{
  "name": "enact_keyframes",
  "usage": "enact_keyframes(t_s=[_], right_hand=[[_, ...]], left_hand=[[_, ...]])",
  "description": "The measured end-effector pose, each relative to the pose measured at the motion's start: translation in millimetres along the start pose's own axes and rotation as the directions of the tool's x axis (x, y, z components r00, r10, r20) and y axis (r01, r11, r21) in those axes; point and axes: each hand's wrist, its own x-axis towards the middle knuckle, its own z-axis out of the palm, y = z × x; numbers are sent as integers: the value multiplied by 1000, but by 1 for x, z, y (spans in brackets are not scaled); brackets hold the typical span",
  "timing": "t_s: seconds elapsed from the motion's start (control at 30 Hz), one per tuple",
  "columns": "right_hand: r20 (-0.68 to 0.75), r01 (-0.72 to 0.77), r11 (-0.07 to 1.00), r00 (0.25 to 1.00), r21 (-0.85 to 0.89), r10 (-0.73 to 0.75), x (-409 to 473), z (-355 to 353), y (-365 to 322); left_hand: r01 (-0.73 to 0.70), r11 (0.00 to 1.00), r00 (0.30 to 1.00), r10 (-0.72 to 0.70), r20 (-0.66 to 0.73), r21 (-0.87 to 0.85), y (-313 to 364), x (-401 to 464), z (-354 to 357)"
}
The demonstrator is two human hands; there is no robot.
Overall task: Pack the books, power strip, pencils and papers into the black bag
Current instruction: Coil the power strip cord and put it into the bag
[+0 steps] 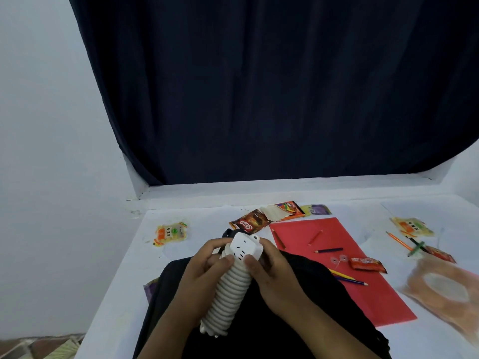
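Note:
Both hands hold a white power strip (pixel 234 278) with its cord wound tightly round the body, tilted above the black bag (pixel 305 322) at the table's near edge. My left hand (pixel 199 278) grips its left side, thumb on the socket face. My right hand (pixel 269 275) grips its right side near the socket end. A red paper sheet (pixel 344 265) lies right of the bag with several pencils on it, such as a dark one (pixel 328 250) and a red one (pixel 315 237). Two more pencils (pixel 348 279) stick out beside the bag. An orange pencil (pixel 399 241) lies farther right.
Snack packets lie scattered on the white table (pixel 124 255): a yellow one (pixel 171 233) at left, a brown one (pixel 250 223) and an orange one (pixel 287 209) at the back, a red one (pixel 366 264) on the paper. A translucent packet (pixel 443 288) lies at right. A dark curtain (pixel 272 86) hangs behind.

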Motion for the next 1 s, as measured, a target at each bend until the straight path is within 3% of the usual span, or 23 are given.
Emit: enact_keyframes(t_s=[0.17,0.37,0.6,0.7,0.83,1.0], right_hand=[[-8,53,997,999,-59,-54,-7,3,2],[-130,102,991,985,-86,-113,-10,-20,-6],[-253,48,998,966,-43,-57,-27,-69,7],[-327,92,990,937,-109,-123,-27,-93,9],[-307,109,994,945,-31,-113,-22,-127,16],[-202,53,996,979,73,-37,-12,-168,27]], left_hand=[[51,989,997,-59,-48,-138,2,-3,17],[77,977,994,-90,-59,-200,6,7,58],[123,955,988,-143,-56,-269,0,24,121],[169,935,983,-181,-12,-313,-4,25,149],[198,927,980,-197,35,-319,-11,34,176],[199,935,977,-214,-20,-294,-17,47,205]])
